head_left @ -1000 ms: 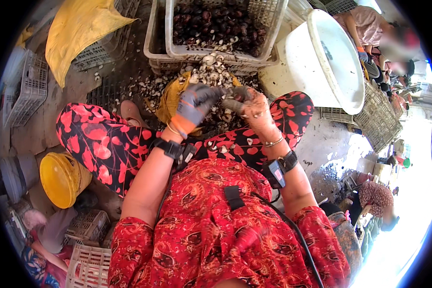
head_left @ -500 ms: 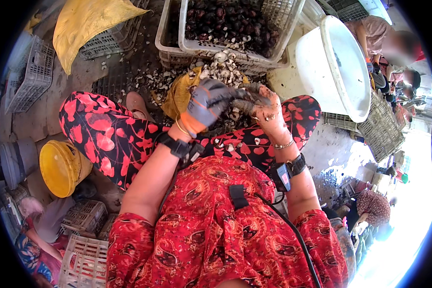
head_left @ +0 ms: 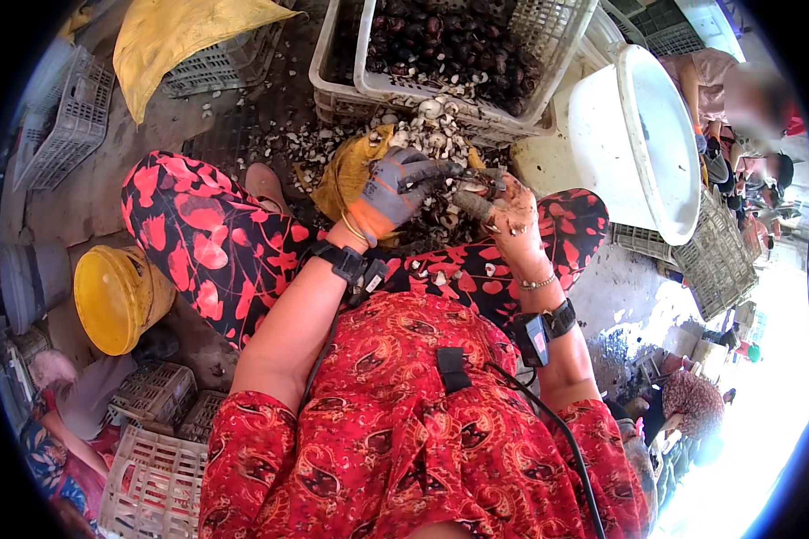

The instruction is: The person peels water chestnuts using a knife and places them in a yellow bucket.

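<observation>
Left hand (head cam, the only view): the left hand (head_left: 403,193), in a grey glove with an orange cuff, reaches across to the right with its fingers bent. Can't tell if they're gripping anything.
Right hand: the right hand (head_left: 505,205) is mostly bare and pretty grubby, with dark covers on some fingers, curled in towards the left one.
Gap between hands: super close, fingertips about meeting. There's dark stuff right there, but it's too small and muddled to say if it's a tool, a piece of the work or just finger covers.
Pale bits: a messy heap of pale bits (head_left: 436,130) sits just beyond the hands, up against the crates, with more scattered on the floor.
Yellow bag: a crumpled yellow bag (head_left: 340,180) lies right beside the left hand, on its left.
Dark round pieces: loads of glossy dark round pieces (head_left: 449,40) in the upper crate (head_left: 553,31), which is nested in a lower crate (head_left: 337,108).
Right side: big white tub (head_left: 602,135), tilted, near the right knee.
Left side: yellow bucket (head_left: 103,301), tipped over a bit, near the left knee.
Wrists: black strapped-on device on the left wrist (head_left: 340,260), another on the right wrist (head_left: 532,340).
Other folks: one co-worker (head_left: 706,76) upper right, another (head_left: 72,431) lower left.
</observation>
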`<move>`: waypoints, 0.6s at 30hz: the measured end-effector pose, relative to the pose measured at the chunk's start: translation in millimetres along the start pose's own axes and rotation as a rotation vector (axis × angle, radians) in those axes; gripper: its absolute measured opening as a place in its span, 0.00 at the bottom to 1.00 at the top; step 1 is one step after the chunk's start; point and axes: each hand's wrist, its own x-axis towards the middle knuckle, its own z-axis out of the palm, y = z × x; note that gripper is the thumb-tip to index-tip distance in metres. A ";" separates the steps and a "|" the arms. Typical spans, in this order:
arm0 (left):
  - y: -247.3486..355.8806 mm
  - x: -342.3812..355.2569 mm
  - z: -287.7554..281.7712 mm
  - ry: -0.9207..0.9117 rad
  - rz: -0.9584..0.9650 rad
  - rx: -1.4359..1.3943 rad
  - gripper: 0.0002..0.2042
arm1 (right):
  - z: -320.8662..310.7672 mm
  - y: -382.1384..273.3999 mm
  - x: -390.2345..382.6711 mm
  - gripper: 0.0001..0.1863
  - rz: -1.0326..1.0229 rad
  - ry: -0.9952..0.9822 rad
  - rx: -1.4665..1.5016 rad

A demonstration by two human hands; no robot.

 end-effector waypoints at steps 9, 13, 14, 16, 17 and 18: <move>-43.9 -24.8 4.6 0.095 -0.623 -0.630 0.10 | 18.5 -53.5 -17.3 0.20 0.092 0.157 0.040; 20.2 13.1 -3.3 -0.039 -0.189 -0.308 0.11 | 6.3 -59.8 -11.5 0.20 0.042 0.149 -0.170; 30.5 16.3 -5.7 -0.120 0.104 -0.005 0.12 | 7.1 -56.7 -8.8 0.20 0.027 0.125 -0.273; 36.9 10.9 2.0 -0.061 0.057 -0.110 0.12 | 9.2 -48.4 -8.9 0.20 0.001 0.078 -0.352; 28.9 8.9 1.0 -0.057 0.033 -0.107 0.11 | 9.9 -44.3 -9.4 0.20 -0.017 0.058 -0.329; 20.4 8.8 -2.2 -0.055 0.013 -0.103 0.11 | 12.5 -43.0 -9.3 0.20 -0.037 0.041 -0.304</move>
